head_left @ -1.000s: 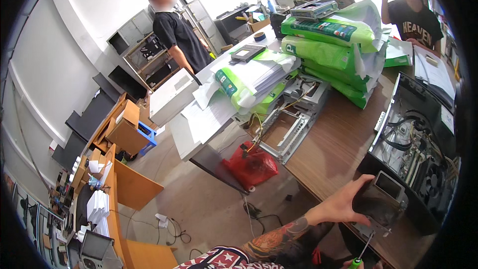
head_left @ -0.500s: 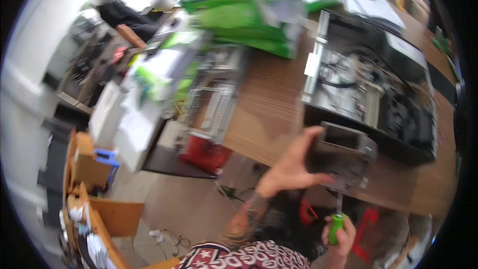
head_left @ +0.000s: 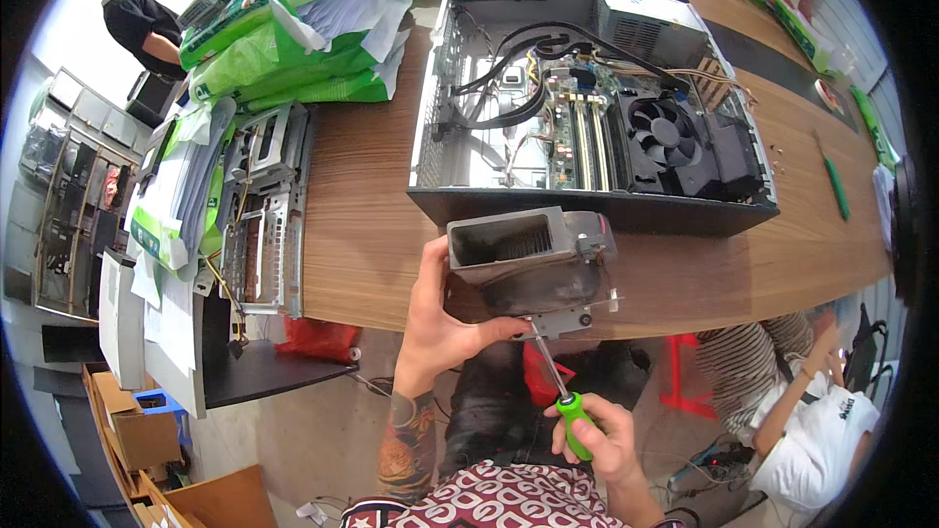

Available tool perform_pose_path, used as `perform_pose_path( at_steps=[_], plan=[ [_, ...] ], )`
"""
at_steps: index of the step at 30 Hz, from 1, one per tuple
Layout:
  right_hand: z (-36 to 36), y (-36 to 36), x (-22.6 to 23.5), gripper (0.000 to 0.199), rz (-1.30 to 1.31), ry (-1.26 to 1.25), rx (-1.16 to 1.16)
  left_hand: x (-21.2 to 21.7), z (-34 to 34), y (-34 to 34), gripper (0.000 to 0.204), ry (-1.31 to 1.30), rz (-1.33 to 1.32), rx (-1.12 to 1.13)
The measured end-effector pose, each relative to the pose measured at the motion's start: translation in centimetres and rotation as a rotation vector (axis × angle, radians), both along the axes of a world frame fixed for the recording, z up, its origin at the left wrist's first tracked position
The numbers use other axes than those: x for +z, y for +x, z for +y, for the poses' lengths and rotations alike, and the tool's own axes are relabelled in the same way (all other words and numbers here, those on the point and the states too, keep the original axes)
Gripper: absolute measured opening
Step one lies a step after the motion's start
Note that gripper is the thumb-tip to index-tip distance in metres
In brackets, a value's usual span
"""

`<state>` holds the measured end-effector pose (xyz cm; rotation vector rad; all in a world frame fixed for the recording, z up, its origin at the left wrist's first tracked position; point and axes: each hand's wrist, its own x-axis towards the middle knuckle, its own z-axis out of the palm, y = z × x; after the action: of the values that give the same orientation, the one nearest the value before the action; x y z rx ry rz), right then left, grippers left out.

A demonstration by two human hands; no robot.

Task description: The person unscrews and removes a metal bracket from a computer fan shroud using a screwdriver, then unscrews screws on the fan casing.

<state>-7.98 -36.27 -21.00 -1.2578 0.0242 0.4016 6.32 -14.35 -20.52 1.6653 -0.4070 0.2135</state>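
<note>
My left hand (head_left: 435,318) is closed around the side of a dark blower-type cooling fan (head_left: 518,284), its thumb at the lower edge. The fan's rectangular duct opening faces up and shows fins inside. A small metal bracket (head_left: 562,321) with screws juts from its near side. In my right hand (head_left: 602,430) is a screwdriver (head_left: 579,420) with a bright green handle. Its shaft points up and its tip meets the bracket beside my left thumb; whether it sits in a screw is too small to tell. The fan is held at the table's near edge, in front of the computer case.
An opened computer case (head_left: 587,205) lies on the wooden table (head_left: 357,196). Metal drive frames (head_left: 264,254) and green-and-white bags with papers (head_left: 293,68) are at left. A green tool (head_left: 836,188) lies at right. A person in white (head_left: 817,440) sits lower right; others are further back.
The view has swung, so the case, fan and both hands now appear further left and sharper. My left hand still holds the fan, and the screwdriver still reaches its bracket.
</note>
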Motion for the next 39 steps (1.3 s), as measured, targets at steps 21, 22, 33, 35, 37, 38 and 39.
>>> perform_pose_path(
  at_steps=[21,22,33,35,37,38,39],
  plan=[
    [0.4,-0.1,0.1,0.030,0.042,-0.013,-0.018,0.4,0.5,0.1,0.094,0.025,0.035,-0.013],
    [0.4,-0.1,0.0,0.030,0.043,-0.012,-0.019,0.3,0.5,0.1,0.094,0.023,0.036,-0.015],
    [-0.1,-0.4,-1.7,0.025,-0.009,-0.048,-0.073,0.2,0.3,-0.4,0.092,-0.017,0.058,-0.004],
    [-0.4,-0.7,-2.1,0.023,-0.008,-0.060,-0.057,0.4,-0.1,-0.5,0.091,-0.035,0.062,-0.041],
    [-0.7,-0.9,-1.9,0.023,-0.007,-0.043,-0.045,0.4,-0.4,-0.7,0.092,-0.033,0.072,-0.021],
    [-0.7,-1.0,-1.7,0.023,-0.024,-0.065,-0.032,0.5,-0.6,-0.9,0.092,-0.029,0.064,-0.032],
    [-0.8,-0.9,-1.7,0.023,-0.039,-0.091,-0.021,0.7,-0.9,-1.1,0.084,-0.027,-0.080,0.091]
  ],
)
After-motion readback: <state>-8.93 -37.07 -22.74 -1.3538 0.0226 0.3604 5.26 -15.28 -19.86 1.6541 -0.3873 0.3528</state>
